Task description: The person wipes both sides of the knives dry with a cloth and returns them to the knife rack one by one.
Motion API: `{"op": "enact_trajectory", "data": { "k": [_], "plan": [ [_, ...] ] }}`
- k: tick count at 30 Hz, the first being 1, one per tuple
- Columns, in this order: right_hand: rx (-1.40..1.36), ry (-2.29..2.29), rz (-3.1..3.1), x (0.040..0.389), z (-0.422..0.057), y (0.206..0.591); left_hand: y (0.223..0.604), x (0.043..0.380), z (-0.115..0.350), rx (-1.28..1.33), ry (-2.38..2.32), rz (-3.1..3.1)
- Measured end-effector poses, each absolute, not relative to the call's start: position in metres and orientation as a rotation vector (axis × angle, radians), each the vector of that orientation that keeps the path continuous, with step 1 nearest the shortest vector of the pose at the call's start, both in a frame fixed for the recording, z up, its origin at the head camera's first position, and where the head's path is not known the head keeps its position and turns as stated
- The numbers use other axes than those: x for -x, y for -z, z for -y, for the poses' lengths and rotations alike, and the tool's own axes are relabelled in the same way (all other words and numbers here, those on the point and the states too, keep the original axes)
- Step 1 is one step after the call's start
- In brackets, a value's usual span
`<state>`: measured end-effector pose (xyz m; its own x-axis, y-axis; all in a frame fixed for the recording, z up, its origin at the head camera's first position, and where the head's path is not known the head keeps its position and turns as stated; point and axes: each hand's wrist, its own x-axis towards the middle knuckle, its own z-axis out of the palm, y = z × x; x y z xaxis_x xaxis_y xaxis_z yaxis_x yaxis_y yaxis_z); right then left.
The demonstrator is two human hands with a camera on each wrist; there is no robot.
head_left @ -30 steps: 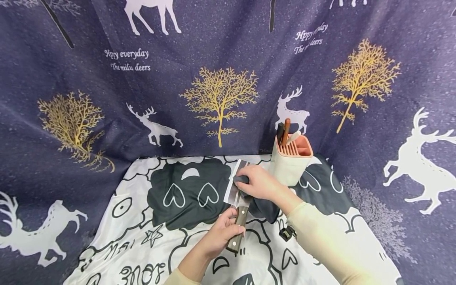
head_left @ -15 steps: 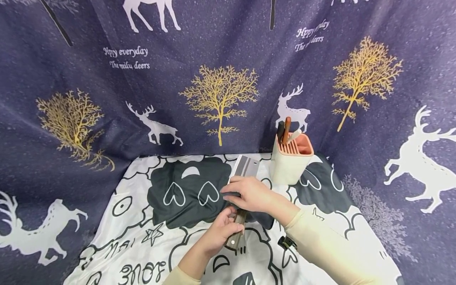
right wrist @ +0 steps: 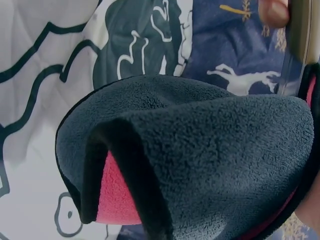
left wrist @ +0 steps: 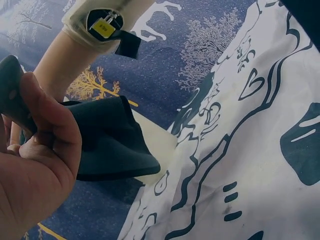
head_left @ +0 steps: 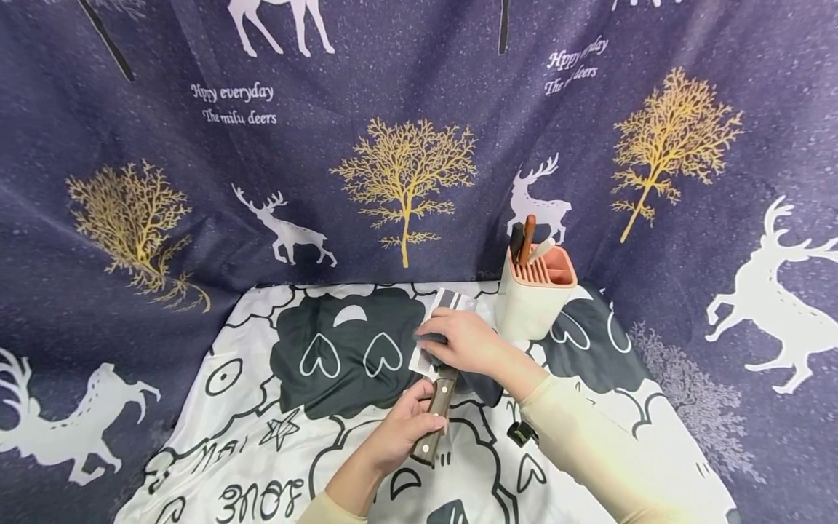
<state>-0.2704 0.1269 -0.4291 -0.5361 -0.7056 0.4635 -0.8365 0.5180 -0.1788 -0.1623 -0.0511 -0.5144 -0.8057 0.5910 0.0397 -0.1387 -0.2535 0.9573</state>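
Note:
My left hand (head_left: pixel 407 426) grips the dark wooden handle (head_left: pixel 437 415) of a cleaver in the head view. The wide metal blade (head_left: pixel 448 298) points away from me, tilted slightly right. Over the blade my right hand (head_left: pixel 466 340) pinches a dark grey cloth (head_left: pixel 483 387), folded around part of the metal. Fingers and cloth hide the blade's middle. Close up in the right wrist view, the fuzzy cloth (right wrist: pixel 225 155) shows a pink inner side and black edging. The left wrist view has the cloth (left wrist: pixel 112 137) hanging beyond my left fingers.
A white knife block (head_left: pixel 533 309) with a coral slotted top stands behind my right hand, with several handles (head_left: pixel 526 240) sticking up from it. A black-and-white patterned cloth (head_left: pixel 262 393) covers the table. A dark blue deer-print curtain (head_left: pixel 294 160) hangs behind and at the sides.
My right hand slid the cloth down the blade toward the handle, then back up part of the way. My left hand kept its grip on the handle, and the cleaver tilted slightly.

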Motion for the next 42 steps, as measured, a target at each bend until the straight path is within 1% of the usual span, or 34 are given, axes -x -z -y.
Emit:
{"op": "enact_trajectory", "data": {
  "k": [7, 15, 27, 35, 42],
  "plan": [
    [-1.185, -0.624, 2.482, 0.285, -0.138, 0.433, 0.512, 0.159, 0.050, -0.581, -2.112, -1.527],
    [-1.130, -0.684, 2.547, 0.299, -0.150, 0.437, 0.510, 0.156, 0.050, -0.521, -2.071, -1.516],
    [-0.992, -0.692, 2.599, 0.311, -0.168, 0.440, 0.511, 0.151, 0.049, -0.550, -2.053, -1.490],
    [-0.865, -0.722, 2.616, 0.319, -0.182, 0.455, 0.511, 0.149, 0.049, -0.565, -2.045, -1.461],
    [-0.727, -0.790, 2.683, 0.322, -0.200, 0.466, 0.515, 0.148, 0.050, -0.501, -1.985, -1.469]
  ]
}}
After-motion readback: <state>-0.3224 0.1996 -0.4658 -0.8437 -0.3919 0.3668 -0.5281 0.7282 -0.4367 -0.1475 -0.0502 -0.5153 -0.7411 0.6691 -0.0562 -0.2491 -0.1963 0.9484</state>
